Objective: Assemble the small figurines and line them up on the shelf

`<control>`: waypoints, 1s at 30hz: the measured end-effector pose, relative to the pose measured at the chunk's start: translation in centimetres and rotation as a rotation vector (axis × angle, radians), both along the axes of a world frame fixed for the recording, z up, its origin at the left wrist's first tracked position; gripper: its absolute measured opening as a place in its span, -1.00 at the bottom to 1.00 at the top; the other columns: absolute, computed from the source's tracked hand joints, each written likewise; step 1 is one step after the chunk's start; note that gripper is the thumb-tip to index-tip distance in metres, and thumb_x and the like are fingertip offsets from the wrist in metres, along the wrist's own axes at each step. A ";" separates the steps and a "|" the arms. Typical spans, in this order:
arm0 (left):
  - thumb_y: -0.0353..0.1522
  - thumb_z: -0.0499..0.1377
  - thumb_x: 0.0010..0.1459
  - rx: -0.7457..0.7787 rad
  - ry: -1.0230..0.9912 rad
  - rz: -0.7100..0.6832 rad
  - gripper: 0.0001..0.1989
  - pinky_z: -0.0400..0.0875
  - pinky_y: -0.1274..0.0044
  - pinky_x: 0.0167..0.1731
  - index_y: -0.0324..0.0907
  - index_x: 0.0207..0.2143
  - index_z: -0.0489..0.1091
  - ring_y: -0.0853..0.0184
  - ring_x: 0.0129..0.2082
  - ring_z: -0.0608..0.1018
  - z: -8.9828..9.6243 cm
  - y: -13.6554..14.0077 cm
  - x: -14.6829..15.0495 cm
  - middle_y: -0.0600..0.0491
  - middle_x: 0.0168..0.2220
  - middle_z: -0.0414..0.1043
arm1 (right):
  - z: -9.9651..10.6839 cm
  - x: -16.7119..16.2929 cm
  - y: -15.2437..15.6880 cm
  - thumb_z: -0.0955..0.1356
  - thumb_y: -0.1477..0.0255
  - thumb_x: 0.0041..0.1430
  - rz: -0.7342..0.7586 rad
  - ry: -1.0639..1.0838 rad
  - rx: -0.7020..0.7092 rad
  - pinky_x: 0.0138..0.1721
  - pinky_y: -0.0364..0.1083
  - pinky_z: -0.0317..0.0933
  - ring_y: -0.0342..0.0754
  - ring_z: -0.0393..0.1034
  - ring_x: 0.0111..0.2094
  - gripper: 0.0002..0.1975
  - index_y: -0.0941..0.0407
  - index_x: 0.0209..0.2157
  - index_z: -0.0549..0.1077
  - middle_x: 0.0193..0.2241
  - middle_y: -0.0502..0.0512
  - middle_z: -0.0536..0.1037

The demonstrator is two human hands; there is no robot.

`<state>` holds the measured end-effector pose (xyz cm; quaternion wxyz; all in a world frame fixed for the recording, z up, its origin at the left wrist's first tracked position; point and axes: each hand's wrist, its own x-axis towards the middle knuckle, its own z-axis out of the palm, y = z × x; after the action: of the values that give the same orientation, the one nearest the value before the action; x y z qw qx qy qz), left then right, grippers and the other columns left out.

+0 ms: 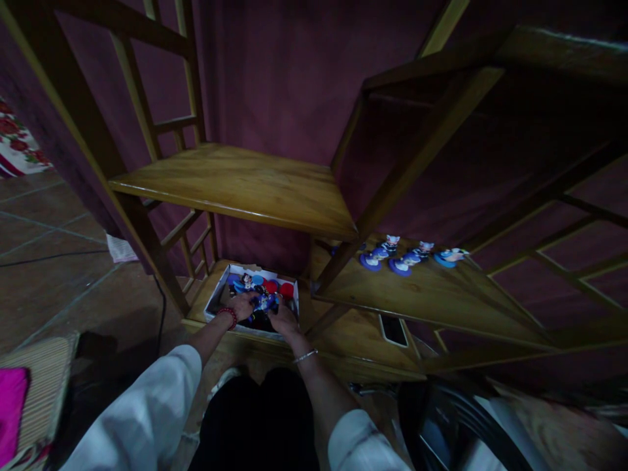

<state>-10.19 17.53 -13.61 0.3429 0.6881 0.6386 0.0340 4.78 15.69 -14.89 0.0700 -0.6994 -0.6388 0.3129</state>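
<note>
Both hands reach down into a shallow white box (212, 302) on the low wooden shelf. Between them is a small blue and purple figurine (266, 301). My left hand (242, 305) has its fingers on the figurine's left side, and a red bead bracelet circles that wrist. Fingers of my right hand (283, 319) close on its right side; a thin silver bracelet sits on this wrist. Around them in the box lie another figurine (246, 281) with a dark head, and red round pieces (286, 290). The fingertips are small and dim in this view.
On the right-hand shelf (392, 301) stand three figurines on round bases, one of them a light blue figurine (449, 257). A phone (393, 330) lies lower down. An upper shelf board (245, 183) overhangs behind the box. A black round object (456, 425) stands at lower right.
</note>
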 end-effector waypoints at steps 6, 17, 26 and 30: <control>-0.43 -0.03 0.01 0.058 0.002 -0.054 -0.50 0.25 0.56 -0.16 -0.14 0.07 0.11 0.31 -0.12 0.40 -0.1 0.7 0.6 -0.02 -0.09 0.35 | -0.2 0.1 0.0 0.22 0.35 0.05 0.020 0.031 0.004 -0.16 -0.15 0.12 -0.04 0.28 -0.09 -0.43 0.12 0.11 -0.01 -0.09 0.17 0.38; -0.38 0.07 -0.03 0.145 0.021 0.063 -0.68 0.26 0.43 -0.20 -0.11 -0.16 0.26 0.24 -0.21 0.43 -1.4 1.1 1.7 -0.07 -0.08 0.26 | 1.0 0.1 -0.3 0.18 0.50 0.07 -0.010 -0.027 0.025 -0.19 -0.20 0.13 -0.09 0.34 -0.17 -0.59 0.07 0.00 0.19 -0.18 0.08 0.45; -0.53 0.03 -0.02 -0.008 -0.413 0.429 -0.77 0.27 0.66 -0.56 -0.23 -0.24 0.25 0.50 -0.55 0.41 -3.5 1.5 -0.3 0.01 -0.24 0.34 | 0.7 -0.1 -0.5 0.17 0.51 0.06 0.019 -0.046 0.025 -0.15 -0.19 0.13 -0.10 0.33 -0.15 -0.66 0.11 -0.10 0.31 -0.16 0.11 0.45; -0.55 0.03 -0.01 -0.051 -0.539 0.505 -0.77 0.22 0.68 -0.66 -0.25 -0.24 0.25 0.57 -0.67 0.35 -3.2 1.4 0.0 0.06 -0.35 0.35 | 0.6 -0.1 -0.7 0.16 0.48 0.06 0.061 -0.043 0.034 -0.11 -0.19 0.12 -0.11 0.31 -0.13 -0.68 0.08 -0.15 0.36 -0.15 0.06 0.44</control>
<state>-10.16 18.91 -16.85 0.4965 0.4665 0.6758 0.2815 4.69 15.02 -14.33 0.0584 -0.6848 -0.6665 0.2889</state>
